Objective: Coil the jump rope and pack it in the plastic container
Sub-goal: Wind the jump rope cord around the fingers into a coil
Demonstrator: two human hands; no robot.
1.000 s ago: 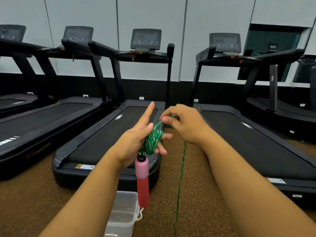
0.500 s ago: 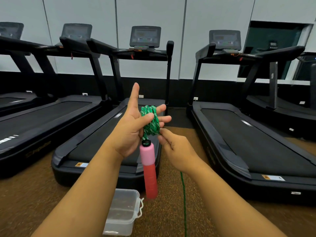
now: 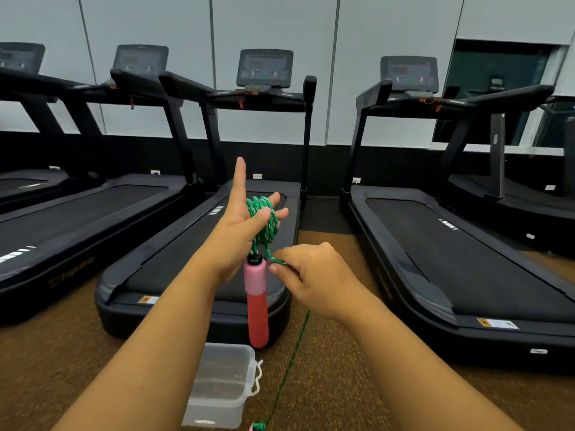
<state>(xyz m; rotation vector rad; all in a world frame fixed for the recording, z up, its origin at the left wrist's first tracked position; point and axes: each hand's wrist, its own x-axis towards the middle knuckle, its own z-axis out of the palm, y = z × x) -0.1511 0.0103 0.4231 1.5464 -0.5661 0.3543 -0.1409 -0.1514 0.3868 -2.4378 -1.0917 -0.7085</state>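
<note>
A green jump rope (image 3: 264, 227) is wound in several loops around the fingers of my left hand (image 3: 239, 225), which is raised with the index finger pointing up. A pink and red handle (image 3: 256, 303) hangs straight down from the coil. My right hand (image 3: 311, 275) pinches the rope just below the coil, to the right of the handle. From there the loose rope (image 3: 292, 353) drops to the floor, where the other handle's tip (image 3: 257, 426) shows at the bottom edge. A clear plastic container (image 3: 222, 385) sits open on the floor below my left forearm.
Black treadmills stand in a row ahead: one (image 3: 199, 253) right behind my hands, one (image 3: 460, 275) to the right, others (image 3: 62, 219) to the left. Brown speckled flooring (image 3: 336, 368) runs between them. A grey panelled wall (image 3: 311, 57) closes the back.
My right hand carried the rope from the top of the coil down to below it, beside the handle. My left hand lifted a little. One more loop lies around the fingers.
</note>
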